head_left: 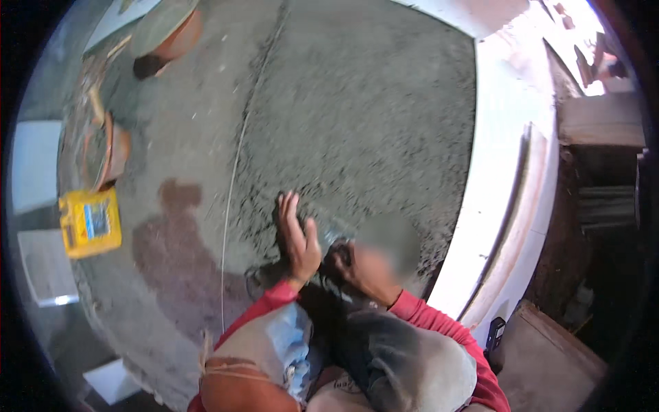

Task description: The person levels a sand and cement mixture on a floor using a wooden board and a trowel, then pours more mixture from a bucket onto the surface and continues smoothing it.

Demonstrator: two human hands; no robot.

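My left hand (300, 240) is held edge-down at the near side of a bed of rough grey mortar (371, 117), its fingers stretched out and nothing in it. Just to its right, my right hand (367, 272) is closed around the dark handle of what looks like a trowel (331, 230). The tool's shiny blade lies low over the mortar between my hands and is partly smeared. A round blurred patch hides the mortar beside my right hand. Both forearms, in red sleeves, reach past my bent knees.
A taut string (233, 178) runs along the mortar's left edge. Left of it stand a yellow jerrycan (91, 224), a bucket (115, 151) and a tilted basin (177, 38). White tiles (504, 137) border the right side, with a long strip (518, 199) lying on them.
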